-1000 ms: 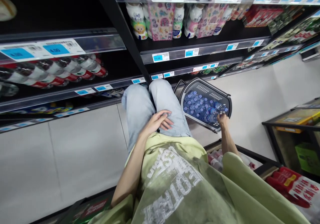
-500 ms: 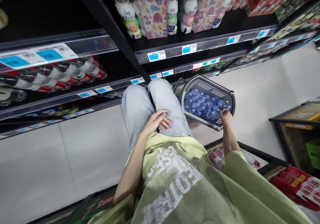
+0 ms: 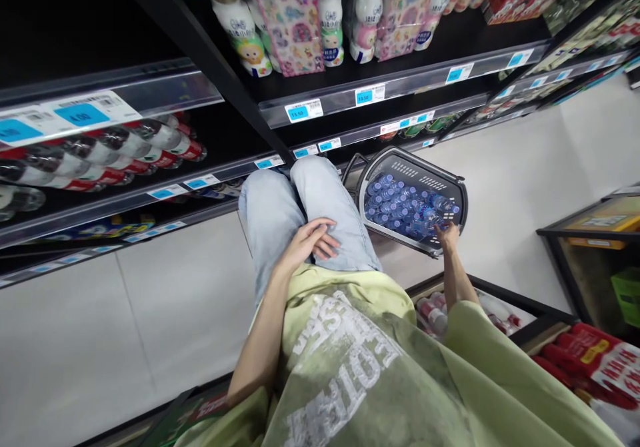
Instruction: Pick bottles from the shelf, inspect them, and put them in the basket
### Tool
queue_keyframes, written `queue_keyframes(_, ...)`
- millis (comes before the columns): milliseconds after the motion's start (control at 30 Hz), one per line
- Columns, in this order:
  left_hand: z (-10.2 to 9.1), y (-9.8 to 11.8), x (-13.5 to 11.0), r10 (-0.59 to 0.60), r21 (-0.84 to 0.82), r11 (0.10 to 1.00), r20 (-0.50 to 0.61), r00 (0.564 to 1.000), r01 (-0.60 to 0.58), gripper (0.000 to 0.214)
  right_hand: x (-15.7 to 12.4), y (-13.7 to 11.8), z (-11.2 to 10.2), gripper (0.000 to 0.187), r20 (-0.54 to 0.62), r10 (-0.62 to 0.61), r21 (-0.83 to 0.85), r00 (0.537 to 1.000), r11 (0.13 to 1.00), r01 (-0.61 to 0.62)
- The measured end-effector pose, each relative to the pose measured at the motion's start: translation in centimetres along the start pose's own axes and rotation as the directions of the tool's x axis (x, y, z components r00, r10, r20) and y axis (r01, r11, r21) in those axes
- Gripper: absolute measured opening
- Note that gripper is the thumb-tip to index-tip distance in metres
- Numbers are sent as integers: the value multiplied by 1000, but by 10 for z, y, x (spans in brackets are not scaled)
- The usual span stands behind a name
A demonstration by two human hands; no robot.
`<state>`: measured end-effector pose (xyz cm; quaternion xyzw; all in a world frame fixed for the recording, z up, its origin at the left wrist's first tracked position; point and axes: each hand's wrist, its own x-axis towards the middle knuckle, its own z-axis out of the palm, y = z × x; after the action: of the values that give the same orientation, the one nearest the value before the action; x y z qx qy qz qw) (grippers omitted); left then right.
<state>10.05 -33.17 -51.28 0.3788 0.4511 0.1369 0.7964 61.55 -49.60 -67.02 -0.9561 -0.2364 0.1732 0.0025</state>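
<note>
My left hand (image 3: 311, 241) lies flat on my thigh in light blue jeans (image 3: 305, 200), fingers loosely apart, holding nothing. My right hand (image 3: 449, 234) reaches down to the near rim of a dark grey shopping basket (image 3: 406, 165) that stands on the floor beside my knees. The basket is packed with several small water bottles with blue caps (image 3: 395, 204). My right fingers are curled on one water bottle (image 3: 436, 220) lying on top of the others at the basket's near right corner.
Black shelves run ahead: cola bottles (image 3: 150, 142) lying at left, white drink bottles and pink cartons (image 3: 325, 24) above. Pale floor tiles (image 3: 520, 187) stretch right. A low black display (image 3: 585, 230) and red packs (image 3: 595, 367) stand at right; more bottles (image 3: 433, 314) lie below my right arm.
My right hand has shifted slightly along the basket's near corner onto the top bottle. The view has tilted down a little. My left hand has stayed on my thigh.
</note>
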Motion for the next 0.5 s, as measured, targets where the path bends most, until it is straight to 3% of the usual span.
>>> queue_keyframes(500, 0, -1, -4, 29, 19, 999, 0, 1000, -29, 71, -7, 10, -13, 36, 67, 97, -70, 993, 993, -92)
